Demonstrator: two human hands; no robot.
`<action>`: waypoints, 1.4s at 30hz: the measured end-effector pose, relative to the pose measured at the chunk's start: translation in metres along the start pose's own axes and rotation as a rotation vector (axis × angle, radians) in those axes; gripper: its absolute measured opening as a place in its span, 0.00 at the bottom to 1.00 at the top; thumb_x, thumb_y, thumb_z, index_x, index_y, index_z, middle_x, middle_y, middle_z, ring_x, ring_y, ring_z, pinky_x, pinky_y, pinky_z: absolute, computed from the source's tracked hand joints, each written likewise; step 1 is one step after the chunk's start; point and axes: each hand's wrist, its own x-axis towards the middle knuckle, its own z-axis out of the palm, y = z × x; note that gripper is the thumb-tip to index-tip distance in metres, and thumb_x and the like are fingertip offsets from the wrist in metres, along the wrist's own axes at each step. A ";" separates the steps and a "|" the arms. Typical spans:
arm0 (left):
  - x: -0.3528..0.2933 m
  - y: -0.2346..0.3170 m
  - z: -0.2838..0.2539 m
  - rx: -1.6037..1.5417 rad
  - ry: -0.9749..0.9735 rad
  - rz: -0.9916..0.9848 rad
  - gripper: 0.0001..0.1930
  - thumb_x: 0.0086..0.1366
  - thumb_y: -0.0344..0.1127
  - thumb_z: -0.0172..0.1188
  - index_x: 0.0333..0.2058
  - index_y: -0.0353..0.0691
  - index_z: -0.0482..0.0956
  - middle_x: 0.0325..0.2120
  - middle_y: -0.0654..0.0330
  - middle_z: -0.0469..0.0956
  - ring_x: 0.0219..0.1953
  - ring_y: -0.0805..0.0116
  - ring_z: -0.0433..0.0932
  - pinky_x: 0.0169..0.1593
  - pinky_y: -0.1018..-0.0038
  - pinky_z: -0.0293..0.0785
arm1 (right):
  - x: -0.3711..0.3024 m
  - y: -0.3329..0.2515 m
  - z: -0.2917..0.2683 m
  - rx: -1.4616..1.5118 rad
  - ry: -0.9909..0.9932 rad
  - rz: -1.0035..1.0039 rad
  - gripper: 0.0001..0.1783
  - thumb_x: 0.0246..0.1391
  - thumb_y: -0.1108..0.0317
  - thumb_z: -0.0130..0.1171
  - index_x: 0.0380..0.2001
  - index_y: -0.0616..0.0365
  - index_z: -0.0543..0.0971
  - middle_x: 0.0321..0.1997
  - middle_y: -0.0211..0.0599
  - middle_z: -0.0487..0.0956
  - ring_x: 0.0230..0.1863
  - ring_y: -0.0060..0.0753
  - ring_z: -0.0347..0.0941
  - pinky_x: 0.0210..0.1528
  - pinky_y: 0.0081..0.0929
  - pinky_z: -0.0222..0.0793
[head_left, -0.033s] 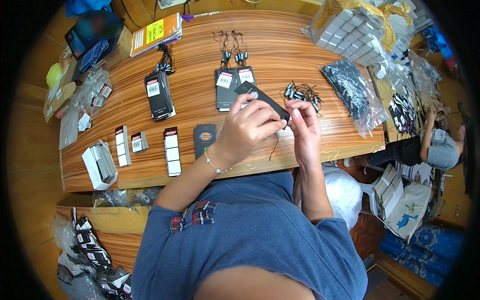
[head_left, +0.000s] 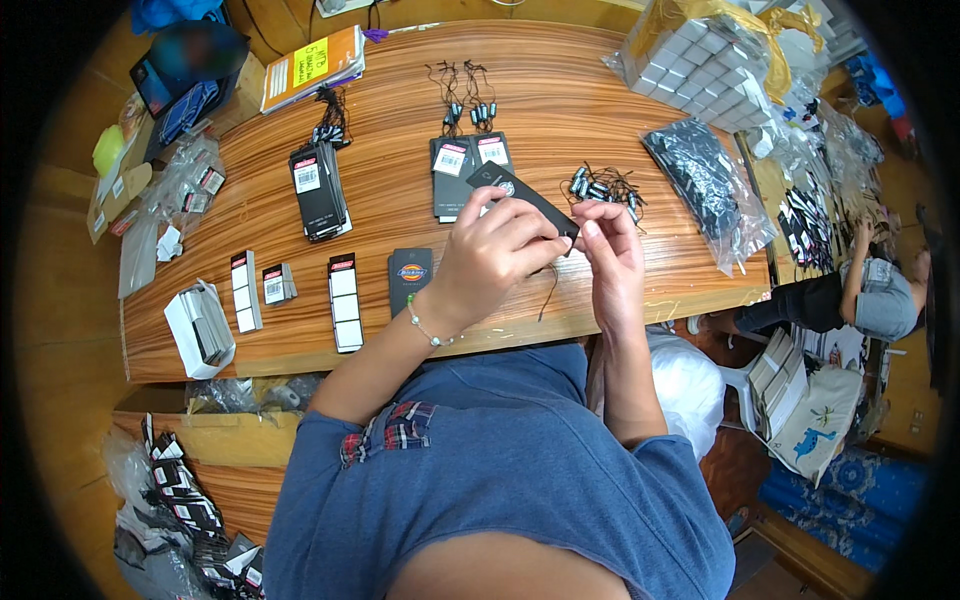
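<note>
My left hand (head_left: 500,245) grips a black hang tag (head_left: 540,207), tilted down to the right, between its thumb and fingers. At the tag's lower right end, my right hand (head_left: 612,255) has its thumb and fingertips pinched together; what they hold is too small to make out. A thin black string (head_left: 552,290) dangles below the fingers. Just behind the tag lie two stacks of black hang tags (head_left: 455,185) with white stickers, their strings stretched away from me. A heap of black strings with small shiny ends (head_left: 605,188) sits right of the tag.
Nearer the table edge are a black tag stack (head_left: 408,270), sticker strips (head_left: 345,305) and a white box of cards (head_left: 198,330). Another strung tag stack (head_left: 318,195) stands left. Plastic-bagged black goods (head_left: 705,185) and wrapped white boxes (head_left: 690,60) occupy the right. Another person (head_left: 880,300) is far right.
</note>
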 end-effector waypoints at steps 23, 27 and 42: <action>-0.033 -0.024 -0.035 -0.110 -0.340 -0.406 0.19 0.43 0.40 0.66 0.36 0.42 0.78 0.35 0.61 0.75 0.42 0.61 0.70 0.49 0.66 0.64 | 0.007 -0.035 -0.015 0.347 -0.090 -0.132 0.04 0.58 0.71 0.48 0.37 0.57 0.68 0.25 0.29 0.66 0.28 0.22 0.60 0.36 0.24 0.61; -0.061 -0.047 -0.083 0.233 -0.578 -0.584 0.28 0.38 0.40 0.69 0.42 0.42 0.76 0.41 0.63 0.71 0.48 0.62 0.64 0.52 0.65 0.58 | -0.001 -0.035 -0.014 0.218 0.016 -0.160 0.12 0.55 0.77 0.48 0.43 0.63 0.67 0.28 0.33 0.70 0.31 0.22 0.65 0.37 0.20 0.63; -0.103 -0.058 -0.130 0.262 -0.513 -0.812 0.30 0.35 0.29 0.69 0.43 0.37 0.71 0.41 0.58 0.69 0.46 0.57 0.66 0.51 0.67 0.64 | 0.001 -0.031 -0.023 0.097 0.011 -0.122 0.10 0.53 0.77 0.50 0.40 0.61 0.68 0.25 0.35 0.73 0.27 0.23 0.68 0.33 0.18 0.65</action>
